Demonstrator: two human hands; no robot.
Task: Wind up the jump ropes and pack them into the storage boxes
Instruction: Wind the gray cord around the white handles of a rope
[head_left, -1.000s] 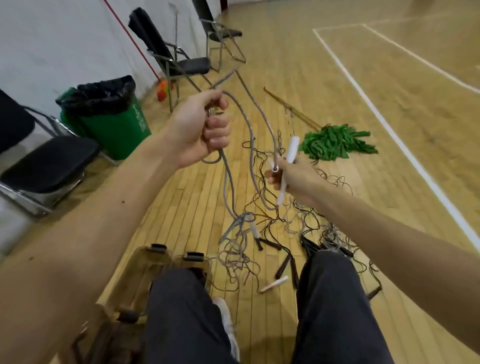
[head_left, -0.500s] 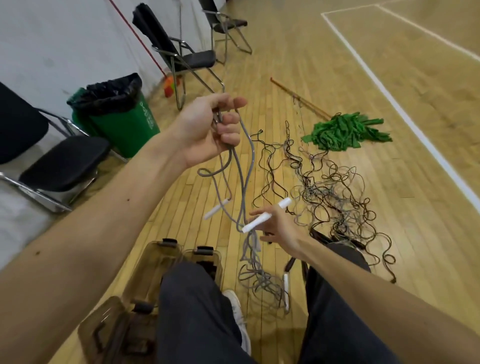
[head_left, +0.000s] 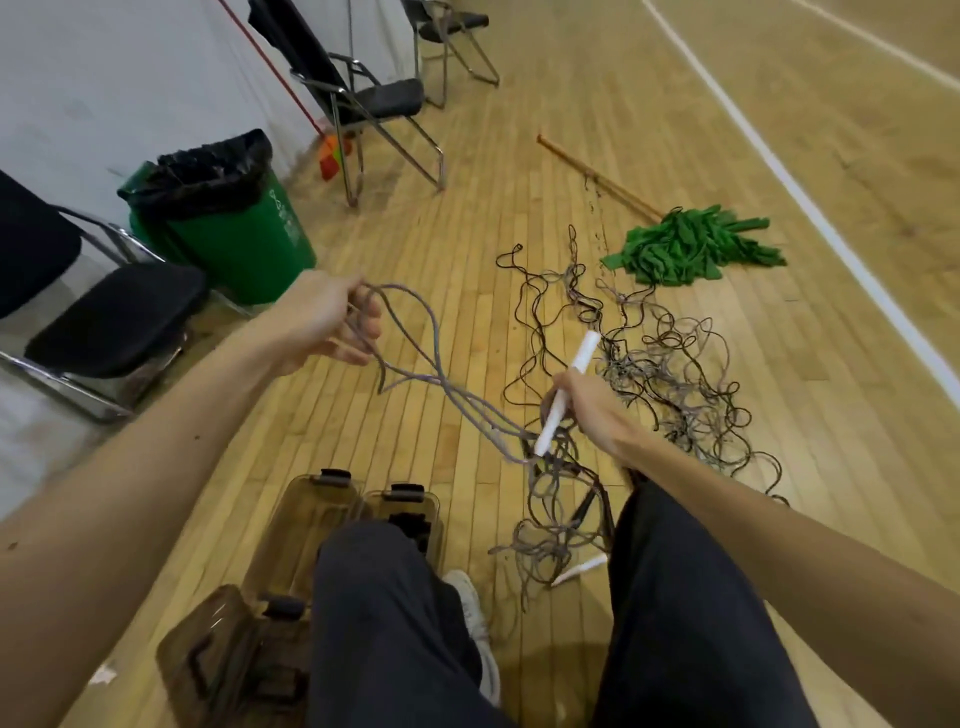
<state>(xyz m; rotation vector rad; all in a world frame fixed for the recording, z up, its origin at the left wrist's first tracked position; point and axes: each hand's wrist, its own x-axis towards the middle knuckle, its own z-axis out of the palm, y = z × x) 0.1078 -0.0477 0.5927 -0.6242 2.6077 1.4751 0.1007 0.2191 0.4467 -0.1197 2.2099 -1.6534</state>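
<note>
At far left a green plastic rubbish bin (head_left: 223, 234) stands by the wall, lined with a black bag; what lies inside it cannot be seen; white writing runs down its side, too blurred to read. Low in the view, beside the person's left knee, sit translucent smoky-brown plastic storage boxes (head_left: 306, 519) with dark latches; the one nearest the knee holds something dark, half hidden by the leg; the contents of the others cannot be made out.

The left hand (head_left: 322, 322) is raised over the wooden floor, its fingers curled loosely round several loops of a grey jump rope (head_left: 421, 358); the loops hang out past the fingertips and run down to the right. The right hand (head_left: 589, 413) clenches a white cylindrical plastic handle (head_left: 569, 395) at its middle, tilted, its top end pointing away; the grey rope joins the handle's lower end.

Beyond and below the right hand a tangled heap of dark and grey jump ropes (head_left: 654, 364) sprawls on the floor; a second white handle (head_left: 579, 569) lies near the right knee; further right lies a green strip mop (head_left: 691, 249).
</note>
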